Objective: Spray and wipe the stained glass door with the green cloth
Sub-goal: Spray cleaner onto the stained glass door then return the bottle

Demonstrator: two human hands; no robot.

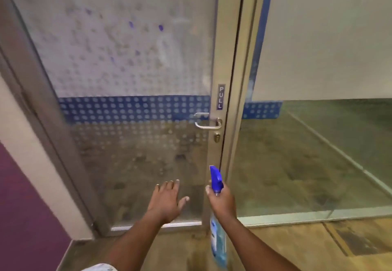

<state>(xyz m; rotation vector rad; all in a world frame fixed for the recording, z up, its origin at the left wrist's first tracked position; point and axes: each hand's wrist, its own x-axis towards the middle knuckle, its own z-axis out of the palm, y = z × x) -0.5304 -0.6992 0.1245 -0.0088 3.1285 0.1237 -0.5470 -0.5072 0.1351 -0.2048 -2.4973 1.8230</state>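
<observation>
The glass door [131,63] fills the left and middle of the head view, with a dotted frosted film, a blue dotted band, and purple and grey stains across its upper pane. My right hand [221,201] grips a spray bottle [216,180] with a blue trigger head pointed up at the door and pale blue liquid hanging below the hand. My left hand [167,199] is spread flat and empty in front of the lower pane. No green cloth is in view.
A metal lever handle [206,121] and a keyhole sit on the door's right stile under a PULL label [221,97]. A fixed glass panel [318,143] stands to the right. A purple and white wall [25,196] lies left. The floor is wood-toned.
</observation>
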